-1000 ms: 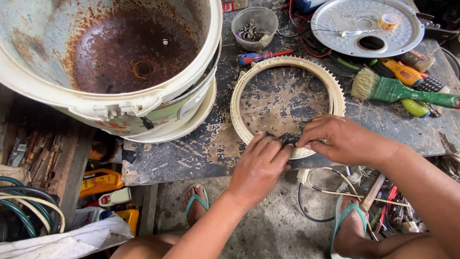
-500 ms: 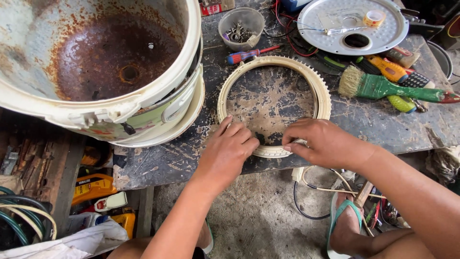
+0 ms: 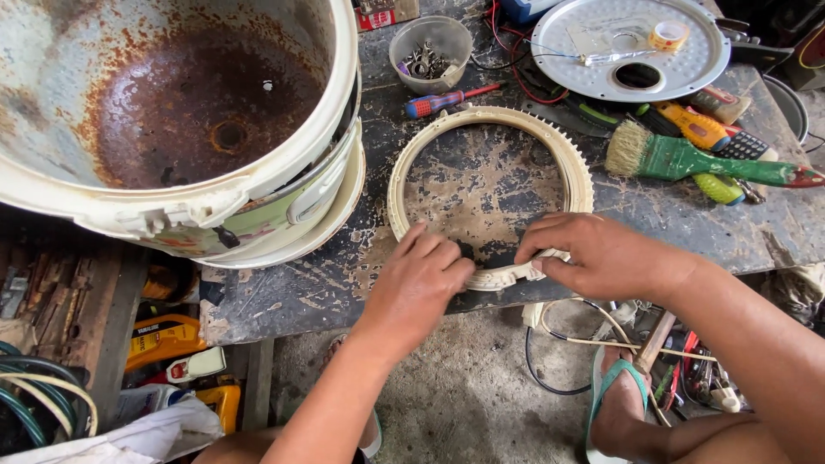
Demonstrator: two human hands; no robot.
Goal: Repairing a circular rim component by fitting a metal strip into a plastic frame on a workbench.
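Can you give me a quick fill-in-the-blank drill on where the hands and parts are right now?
1. Both hands, left hand and right hand, grip the near edge of the cream toothed ____.
2. The paintbrush on the workbench has a ____ handle.
3. The rusty appliance shell stands to the ____ of the ring.
4. The small clear cup holds metal ____.

Missing words: ring; green; left; screws

left hand [image 3: 421, 279] and right hand [image 3: 601, 258] gripping near edge of cream plastic ring [image 3: 577, 167] on worn workbench [image 3: 292, 283], rusty pot [image 3: 172, 112] beside
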